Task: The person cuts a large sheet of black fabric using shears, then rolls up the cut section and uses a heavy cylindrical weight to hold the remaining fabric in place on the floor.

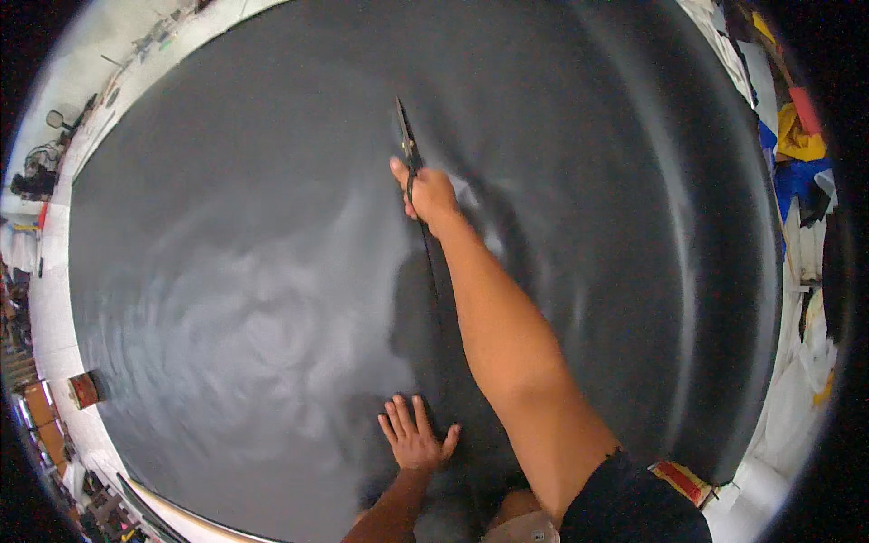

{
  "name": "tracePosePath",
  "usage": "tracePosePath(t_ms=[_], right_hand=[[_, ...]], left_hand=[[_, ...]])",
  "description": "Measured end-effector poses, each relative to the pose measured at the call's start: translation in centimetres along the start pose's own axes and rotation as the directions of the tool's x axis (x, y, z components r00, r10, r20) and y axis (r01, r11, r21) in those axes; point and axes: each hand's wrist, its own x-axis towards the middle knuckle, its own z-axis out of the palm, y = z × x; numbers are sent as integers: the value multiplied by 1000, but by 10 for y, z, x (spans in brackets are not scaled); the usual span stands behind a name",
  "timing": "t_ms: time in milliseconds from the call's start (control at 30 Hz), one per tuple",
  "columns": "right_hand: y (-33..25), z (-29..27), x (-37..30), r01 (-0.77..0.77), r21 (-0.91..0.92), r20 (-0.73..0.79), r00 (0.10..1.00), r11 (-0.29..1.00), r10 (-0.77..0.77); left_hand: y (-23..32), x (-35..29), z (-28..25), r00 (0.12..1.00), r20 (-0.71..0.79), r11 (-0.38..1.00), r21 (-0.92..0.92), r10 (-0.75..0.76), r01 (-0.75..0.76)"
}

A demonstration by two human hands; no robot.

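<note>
While right hand (433, 194) clasps scissors (405, 131), left hand (417, 442) splays on black sheet (262, 226); reddish container (84, 390) at left edge.

Reddish container (84, 390), yellow material (800, 140), blue material (795, 183)

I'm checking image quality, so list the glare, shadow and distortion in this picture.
Head view: pale, patchy glare on the black sheet, widest left of centre; head view: a dark patch, shadow or reflection, above the left hand in frame; head view: fisheye bending bows the sheet's edges, corners black; head view: clutter at the left rim looks soft.
</note>
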Motion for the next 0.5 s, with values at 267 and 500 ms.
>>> tracePosePath(t_ms=[267,500], right_hand=[[-3,-9,-4,-27,90,10,1000,996,27],[-8,-5,-4,-17,90,11,1000,996,16]], left_hand=[[-15,315,-99,874,-484,970,-230,-45,-77],[-17,420,-82,894,-444,990,91,-60,111]])
